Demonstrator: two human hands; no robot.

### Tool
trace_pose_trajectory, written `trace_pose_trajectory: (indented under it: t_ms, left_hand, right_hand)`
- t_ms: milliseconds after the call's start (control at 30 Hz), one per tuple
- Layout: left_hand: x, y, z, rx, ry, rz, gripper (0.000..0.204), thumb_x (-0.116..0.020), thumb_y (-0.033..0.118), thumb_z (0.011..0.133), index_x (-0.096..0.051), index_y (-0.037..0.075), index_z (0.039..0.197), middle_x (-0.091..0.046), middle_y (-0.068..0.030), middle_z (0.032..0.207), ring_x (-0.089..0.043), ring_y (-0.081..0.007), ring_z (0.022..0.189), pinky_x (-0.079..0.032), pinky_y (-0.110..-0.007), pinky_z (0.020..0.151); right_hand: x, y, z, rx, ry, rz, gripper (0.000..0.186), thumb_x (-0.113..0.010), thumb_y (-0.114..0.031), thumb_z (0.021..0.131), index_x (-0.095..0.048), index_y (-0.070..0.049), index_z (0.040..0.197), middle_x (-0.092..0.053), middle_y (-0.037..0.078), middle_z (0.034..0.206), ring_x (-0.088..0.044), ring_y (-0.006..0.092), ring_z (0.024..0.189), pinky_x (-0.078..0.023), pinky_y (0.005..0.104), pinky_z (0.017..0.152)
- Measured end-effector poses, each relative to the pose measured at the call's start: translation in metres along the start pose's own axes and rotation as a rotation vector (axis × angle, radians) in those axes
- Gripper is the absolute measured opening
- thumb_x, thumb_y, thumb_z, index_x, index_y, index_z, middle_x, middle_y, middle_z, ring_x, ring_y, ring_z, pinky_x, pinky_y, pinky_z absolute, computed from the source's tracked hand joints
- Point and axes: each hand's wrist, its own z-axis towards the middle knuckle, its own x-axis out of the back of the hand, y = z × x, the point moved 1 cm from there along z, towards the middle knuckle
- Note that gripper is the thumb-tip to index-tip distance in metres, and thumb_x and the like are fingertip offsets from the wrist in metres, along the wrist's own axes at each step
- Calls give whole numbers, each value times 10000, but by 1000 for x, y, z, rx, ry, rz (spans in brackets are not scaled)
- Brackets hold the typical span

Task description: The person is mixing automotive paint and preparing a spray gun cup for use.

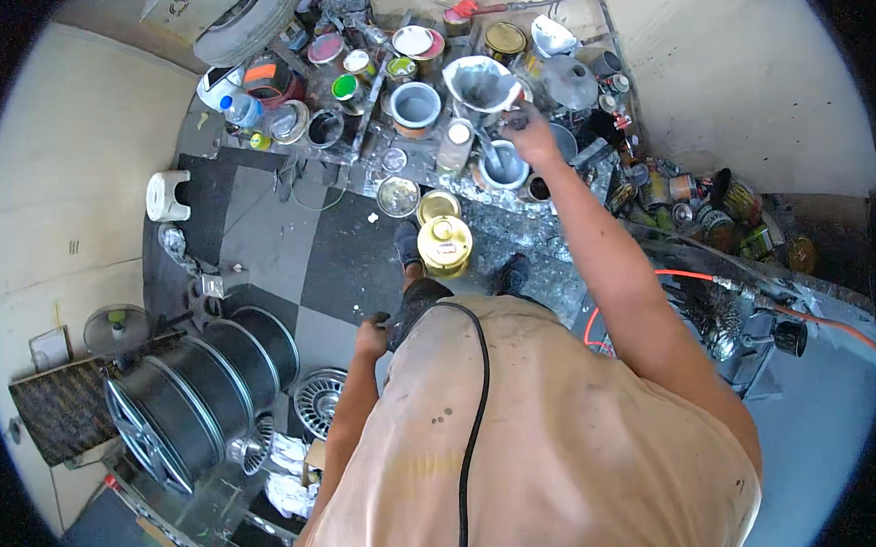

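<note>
My right hand [530, 133], its fingers darkened, reaches to the cluttered worktable and is closed at the edge of a white, paint-smeared container [483, 84] with grey inside. The fingertips are partly hidden. Just below that hand is a pot of grey paint [504, 163] with a stirrer leaning in it. A white-capped bottle [454, 146] stands to its left, and another grey-lined pot [415, 106] sits farther left. Down beside my left knee hangs my left hand [370, 335], holding nothing, its fingers loosely apart. A gold paint can [445, 247] stands on the floor between my feet.
Paint cans and lids crowd the worktable [374, 149]. A pile of used cans [709, 203] lies to the right, near an orange hose [682, 275]. Wheel rims [209, 391] and a white stool [167, 196] are on the left. A tyre [249, 27] is at the far left.
</note>
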Motion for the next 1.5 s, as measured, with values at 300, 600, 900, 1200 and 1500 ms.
trace_pose_trajectory:
  t_ms: [300, 600, 900, 1200, 1500]
  left_hand:
    - [109, -70, 86, 80, 78, -328, 306, -702, 188, 831, -672, 45, 1100, -727, -122, 992, -685, -280, 886, -528, -360, 811]
    - [169, -103, 91, 43, 253, -229, 338, -705, 236, 865, -658, 27, 1126, -722, -118, 998, -671, -261, 838, -513, -353, 778]
    - [171, 169, 15, -533, 97, -293, 468, -731, 99, 805, -603, 24, 1249, -664, -143, 1149, -638, -260, 969, -506, -343, 868]
    - [152, 286, -1, -1142, 9, -120, 617, -770, 140, 728, -556, 15, 1292, -603, -170, 1242, -568, -337, 1140, -467, -394, 966]
    - [167, 316, 47, -1178, -206, -8, 721, -823, 167, 657, -550, 35, 1311, -587, -171, 1268, -580, -334, 1127, -460, -408, 972]
  right_hand:
    - [-23, -20, 40, 71, -135, 54, 692, -807, -50, 726, -513, -19, 1351, -664, 97, 1219, -643, 228, 1043, -476, 325, 955]
    - [-19, -47, 33, 7, 49, 179, 658, -821, -54, 738, -532, -21, 1328, -651, 100, 1238, -639, 217, 1065, -472, 311, 959]
    - [-6, -129, -60, 370, -94, 196, 745, -859, -72, 691, -509, -21, 1346, -653, 123, 1218, -641, 223, 1052, -475, 330, 984]
    - [-25, -85, -165, 212, -445, 154, 763, -830, -136, 683, -508, -45, 1369, -625, 132, 1285, -614, 244, 1132, -467, 358, 991]
    - [-7, -87, -158, -47, -303, 192, 707, -803, -121, 735, -501, -41, 1369, -610, 137, 1295, -604, 247, 1136, -486, 350, 948]
